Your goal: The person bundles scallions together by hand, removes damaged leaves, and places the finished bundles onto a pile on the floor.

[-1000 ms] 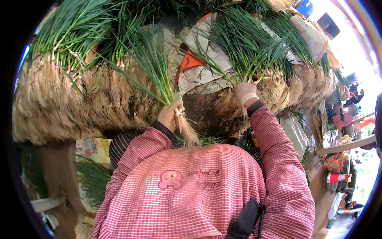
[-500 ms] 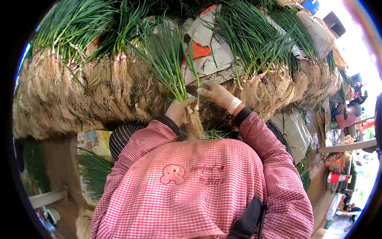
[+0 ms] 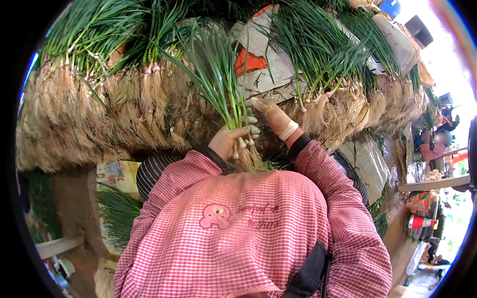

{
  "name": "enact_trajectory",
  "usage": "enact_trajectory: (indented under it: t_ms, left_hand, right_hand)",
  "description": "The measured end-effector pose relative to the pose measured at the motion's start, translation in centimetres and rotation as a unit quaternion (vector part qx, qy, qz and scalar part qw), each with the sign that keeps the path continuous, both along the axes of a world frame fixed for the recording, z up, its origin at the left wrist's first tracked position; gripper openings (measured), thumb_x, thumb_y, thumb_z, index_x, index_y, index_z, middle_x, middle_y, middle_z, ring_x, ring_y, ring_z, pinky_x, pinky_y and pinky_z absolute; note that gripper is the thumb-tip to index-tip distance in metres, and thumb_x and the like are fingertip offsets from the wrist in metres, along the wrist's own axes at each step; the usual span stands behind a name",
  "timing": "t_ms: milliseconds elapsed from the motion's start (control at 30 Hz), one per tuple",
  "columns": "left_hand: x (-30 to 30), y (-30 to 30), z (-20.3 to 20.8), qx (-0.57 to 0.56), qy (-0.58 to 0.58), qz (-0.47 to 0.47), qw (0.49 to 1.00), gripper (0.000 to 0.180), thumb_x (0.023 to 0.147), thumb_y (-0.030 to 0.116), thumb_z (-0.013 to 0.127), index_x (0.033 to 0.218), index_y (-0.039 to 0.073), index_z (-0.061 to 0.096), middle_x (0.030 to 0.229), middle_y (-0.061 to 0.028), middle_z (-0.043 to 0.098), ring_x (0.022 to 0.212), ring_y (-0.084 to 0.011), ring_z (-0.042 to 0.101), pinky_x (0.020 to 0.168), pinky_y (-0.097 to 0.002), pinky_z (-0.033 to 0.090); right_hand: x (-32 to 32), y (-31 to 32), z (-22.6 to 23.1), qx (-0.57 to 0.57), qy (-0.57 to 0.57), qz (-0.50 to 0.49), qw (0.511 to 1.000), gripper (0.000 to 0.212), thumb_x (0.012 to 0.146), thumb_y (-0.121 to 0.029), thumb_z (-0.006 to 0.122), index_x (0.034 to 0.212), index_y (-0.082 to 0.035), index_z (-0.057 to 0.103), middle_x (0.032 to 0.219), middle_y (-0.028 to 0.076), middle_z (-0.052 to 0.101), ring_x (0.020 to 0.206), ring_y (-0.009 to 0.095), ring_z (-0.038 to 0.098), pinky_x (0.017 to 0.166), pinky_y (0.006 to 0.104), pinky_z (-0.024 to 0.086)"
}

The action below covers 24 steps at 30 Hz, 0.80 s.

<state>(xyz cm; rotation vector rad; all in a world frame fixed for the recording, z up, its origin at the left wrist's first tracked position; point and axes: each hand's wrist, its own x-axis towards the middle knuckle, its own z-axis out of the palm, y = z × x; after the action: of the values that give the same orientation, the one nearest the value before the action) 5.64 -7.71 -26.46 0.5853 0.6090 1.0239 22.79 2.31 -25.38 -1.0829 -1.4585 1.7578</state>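
Heaped green plants [image 3: 92, 47] with straw-coloured roots lie at left. Centre, the left hand [image 3: 229, 140] is closed around a bunch [image 3: 230, 102], leaves up, roots down. Just beside, the right hand's [image 3: 273, 117] finger spread cannot be told. Right, another pile [image 3: 325, 57].

From afar, I see a red-and-white checked cloth smock [image 3: 233, 248] with a pink bear-shaped patch [image 3: 214, 217] and black cuffs [image 3: 300, 146]. The held, slender-leaved plants [image 3: 232, 105] run from deep green leaves [image 3: 212, 64] to whitish bulbs [image 3: 241, 144] and straw-tan roots [image 3: 249, 161]. A greyish-white sheet [image 3: 276, 73] carries an orange-red panel [image 3: 250, 62]; dark cloth [image 3: 151, 177] has pale stripes.
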Motion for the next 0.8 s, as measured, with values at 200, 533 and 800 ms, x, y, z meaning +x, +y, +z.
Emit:
enact_trajectory:
  t_ms: [200,533,800]
  left_hand:
    - [-0.5,-0.3,3.0,0.077,-0.058,0.018,0.995,0.032,0.092,0.009,0.056,0.123,0.000,0.050,0.095,-0.0127,0.064,0.080,-0.0214,0.063,0.072,-0.0347,0.055]
    - [-1.4,-0.1,3.5,0.123,-0.094,-0.052,0.987,0.040,0.084,0.016,0.069,0.118,0.003,0.052,0.081,-0.0075,0.062,0.077,-0.0250,0.065,0.083,-0.0447,0.052]
    - [-3.0,0.0,4.0,0.105,-0.065,-0.039,0.992,0.049,0.084,0.021,0.071,0.123,0.002,0.048,0.089,-0.0094,0.062,0.075,-0.0204,0.061,0.073,-0.0343,0.051]
  right_hand:
    - [2.3,-1.9,0.2,0.185,-0.248,0.193,0.931,0.029,0.092,-0.022,0.056,0.110,-0.001,0.065,0.093,0.011,0.067,0.085,0.026,0.062,0.081,0.0364,0.050]
    - [-2.1,1.0,4.0,0.233,-0.024,0.102,0.967,0.051,0.087,-0.026,0.068,0.127,0.001,0.053,0.124,0.019,0.060,0.106,0.027,0.061,0.096,0.0331,0.046]
    - [0.8,-4.8,2.8,0.351,-0.418,0.271,0.793,0.022,0.089,-0.019,0.056,0.104,-0.006,0.065,0.096,0.018,0.068,0.090,0.034,0.066,0.079,0.0437,0.053]
